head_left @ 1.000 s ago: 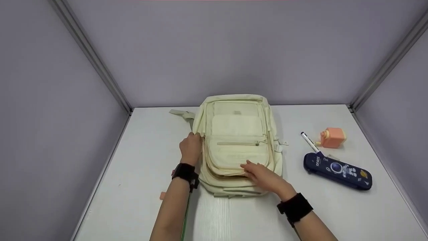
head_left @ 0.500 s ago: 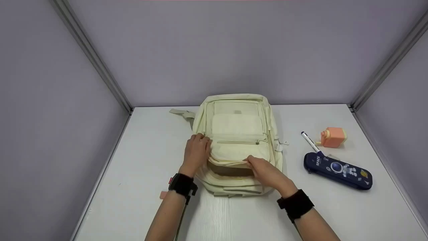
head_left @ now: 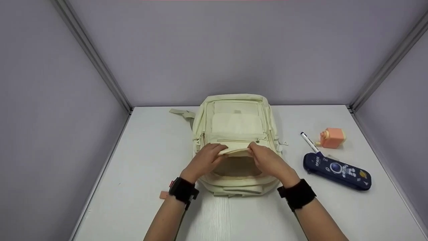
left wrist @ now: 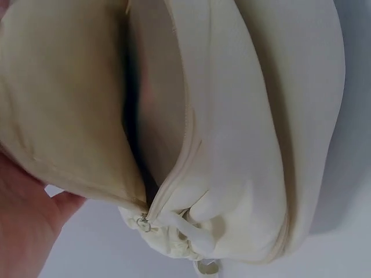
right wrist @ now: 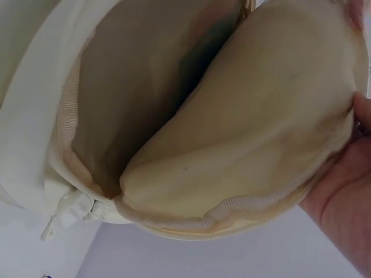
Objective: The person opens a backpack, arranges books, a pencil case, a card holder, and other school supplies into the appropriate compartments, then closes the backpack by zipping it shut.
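Observation:
A cream backpack (head_left: 237, 124) lies on the white table, its unzipped front flap (head_left: 236, 146) lifted at the near end. My left hand (head_left: 205, 160) pinches the left part of the flap's edge. With thumb and fingers my right hand (head_left: 271, 164) grips the same edge farther right. Between the hands the compartment gapes, its beige lining (right wrist: 249, 127) showing in the right wrist view. Something dark and blurred lies deep inside; its kind cannot be told. In the left wrist view a zipper pull (left wrist: 143, 222) sits at the corner of the opening.
To the right lies a navy pencil case (head_left: 337, 171) with space pictures. Behind it are a white marker (head_left: 310, 142) and an orange pencil sharpener (head_left: 332, 137) with a crank. A small orange piece (head_left: 163, 194) lies beside the left wrist. A strap (head_left: 182, 113) extends left from the backpack.
The left hand has moved from the backpack's left side onto the flap's edge. The right hand has taken hold of the edge and moved up, and the compartment has opened wider.

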{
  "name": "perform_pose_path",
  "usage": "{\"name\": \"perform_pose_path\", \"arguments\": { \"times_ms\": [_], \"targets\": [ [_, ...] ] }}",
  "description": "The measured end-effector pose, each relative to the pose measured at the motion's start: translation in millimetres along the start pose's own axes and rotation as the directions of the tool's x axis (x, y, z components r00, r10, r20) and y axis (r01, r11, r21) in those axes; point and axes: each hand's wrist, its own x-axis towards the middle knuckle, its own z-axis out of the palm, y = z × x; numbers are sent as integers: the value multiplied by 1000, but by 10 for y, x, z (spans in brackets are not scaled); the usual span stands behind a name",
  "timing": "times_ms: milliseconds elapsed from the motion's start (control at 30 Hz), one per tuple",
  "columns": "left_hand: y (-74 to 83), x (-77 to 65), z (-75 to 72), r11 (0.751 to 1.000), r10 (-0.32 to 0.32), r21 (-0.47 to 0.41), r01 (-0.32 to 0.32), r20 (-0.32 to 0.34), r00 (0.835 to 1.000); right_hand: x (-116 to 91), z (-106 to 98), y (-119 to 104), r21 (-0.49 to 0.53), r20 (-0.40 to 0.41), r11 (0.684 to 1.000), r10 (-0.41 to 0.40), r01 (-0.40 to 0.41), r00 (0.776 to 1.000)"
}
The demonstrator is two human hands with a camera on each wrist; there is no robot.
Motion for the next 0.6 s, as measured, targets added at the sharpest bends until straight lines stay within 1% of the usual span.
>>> {"name": "perform_pose_path", "arguments": {
  "times_ms": [100,167,233,300,367,467,600],
  "targets": [
    [15,-20,-2,998,29,65,-26,-51,998,23,-17,-7,-19,-11,1000,1,-1,1000],
    [37,-24,2,994,38,108,-27,-96,995,22,-29,-7,-17,-10,1000,10,-10,1000],
    [58,-21,8,989,41,143,-20,-139,989,14,-42,1,4,-9,1000,22,-22,1000],
    [79,-10,6,987,30,160,-3,-169,985,-3,-69,12,37,-7,999,37,-37,999],
    [101,8,-3,986,4,165,27,-185,983,-36,-103,49,74,-10,996,56,-55,998],
    [127,43,-37,983,-50,164,82,-190,981,-130,-176,144,135,-11,986,96,-93,995],
    [149,104,-130,973,-159,140,184,-173,972,-326,-249,345,178,-35,970,175,-166,984]
  ]
}}
